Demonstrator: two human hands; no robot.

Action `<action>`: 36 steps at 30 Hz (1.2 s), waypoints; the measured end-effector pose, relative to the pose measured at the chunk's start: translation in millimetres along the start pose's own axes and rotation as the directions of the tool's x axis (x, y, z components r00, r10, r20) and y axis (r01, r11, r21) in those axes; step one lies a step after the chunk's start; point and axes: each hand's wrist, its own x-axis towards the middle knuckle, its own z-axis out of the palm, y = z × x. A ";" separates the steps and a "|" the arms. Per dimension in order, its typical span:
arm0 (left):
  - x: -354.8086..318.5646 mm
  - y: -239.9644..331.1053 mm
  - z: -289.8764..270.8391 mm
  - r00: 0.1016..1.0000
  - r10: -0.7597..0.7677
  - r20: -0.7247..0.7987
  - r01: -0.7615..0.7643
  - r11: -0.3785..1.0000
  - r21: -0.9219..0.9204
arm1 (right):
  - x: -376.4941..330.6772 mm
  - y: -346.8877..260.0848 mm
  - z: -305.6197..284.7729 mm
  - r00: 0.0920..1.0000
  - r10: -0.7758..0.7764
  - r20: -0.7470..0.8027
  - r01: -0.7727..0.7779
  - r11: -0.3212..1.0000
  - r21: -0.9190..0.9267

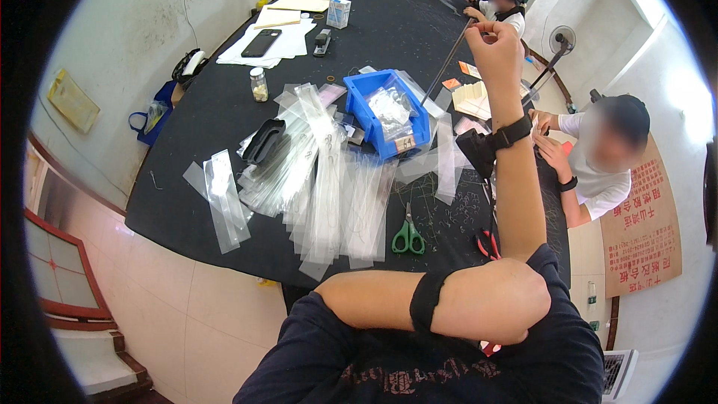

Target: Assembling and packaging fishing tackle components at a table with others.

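My right arm reaches up and away over the table. On it, my right hand (495,49) is raised, thumb and fingertips pinched together. A thin dark rod or strand (449,60) runs from near those fingertips down toward a blue bin (360,97) of small clear bags (392,111). Whether the fingers hold it, I cannot tell. My left forearm crosses in front of my chest, and my left hand (497,301) is curled there, its fingers hidden. Below it shows a bit of red and white (490,348). Green-handled scissors (407,236) and red-handled pliers (488,245) lie nearby.
Clear plastic sleeves (329,194) are piled on the black table (194,120), with a black tray (263,141) on them. A jar (259,84), phone (261,43), stapler (322,43) and papers lie farther off. Co-workers (609,150) sit along the right side.
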 end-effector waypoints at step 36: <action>-13.2 -168.1 -58.0 0.597 -0.640 -0.484 0.737 0.676 0.014 | -90.6 43.4 -17.9 0.774 0.348 0.529 -0.632 0.482 0.607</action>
